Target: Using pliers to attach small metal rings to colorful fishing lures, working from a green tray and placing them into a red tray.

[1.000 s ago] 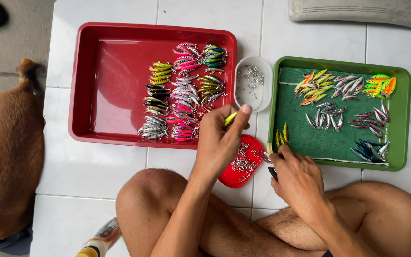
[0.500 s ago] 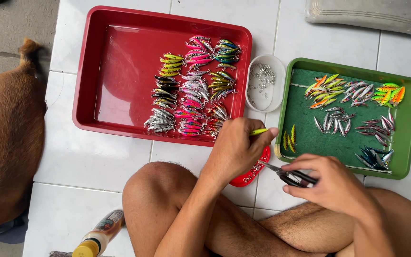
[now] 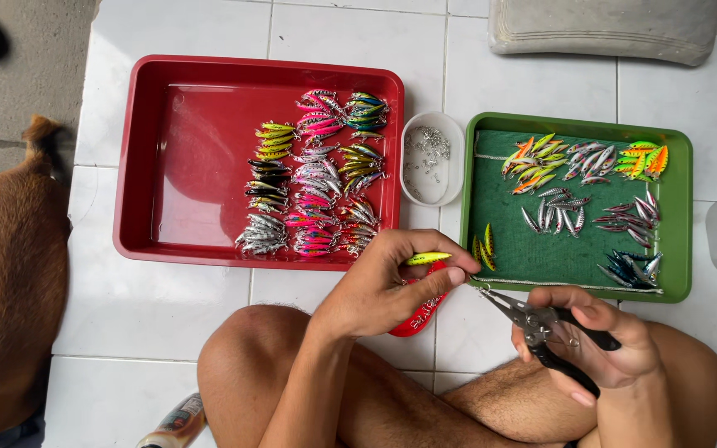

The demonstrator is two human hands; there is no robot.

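I see left hand (image 3: 375, 290) fingers pinching a yellow lure (image 3: 427, 258); right hand (image 3: 599, 344) closed around black pliers (image 3: 541, 328), tips near green tray (image 3: 576, 123).

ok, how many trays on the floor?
2. A red tray at left, holding sorted lures along its right side, and a green tray at right, holding lure clusters. Nothing suggests another, though the frame edges crop the scene.

Red lid (image 3: 415, 315) mostly behind hand (image 3: 379, 286)
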